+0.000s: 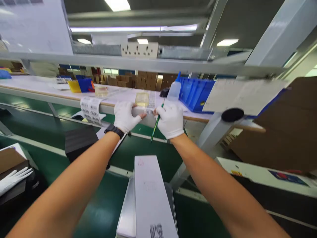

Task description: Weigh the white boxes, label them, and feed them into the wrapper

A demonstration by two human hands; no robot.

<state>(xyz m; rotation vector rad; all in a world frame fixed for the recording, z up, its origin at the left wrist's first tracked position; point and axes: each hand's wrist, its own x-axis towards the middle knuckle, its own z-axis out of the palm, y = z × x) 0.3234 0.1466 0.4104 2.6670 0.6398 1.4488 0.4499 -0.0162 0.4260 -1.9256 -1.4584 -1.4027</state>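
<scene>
Up at the raised white shelf's front edge (74,99): left white-gloved hand (125,116) and right white-gloved hand (170,119) both pinching a white barcode label strip (148,111), fingers curled; slim green pen (156,123) tucked in right. Long white carton (151,195) below.

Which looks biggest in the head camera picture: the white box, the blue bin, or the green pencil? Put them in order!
1. White box: looks largest, though it lies closest to the camera, which swells it.
2. Blue bin: smaller in the picture, but it sits farther back on the shelf.
3. Green pencil: clearly smallest, held in the right hand.
</scene>
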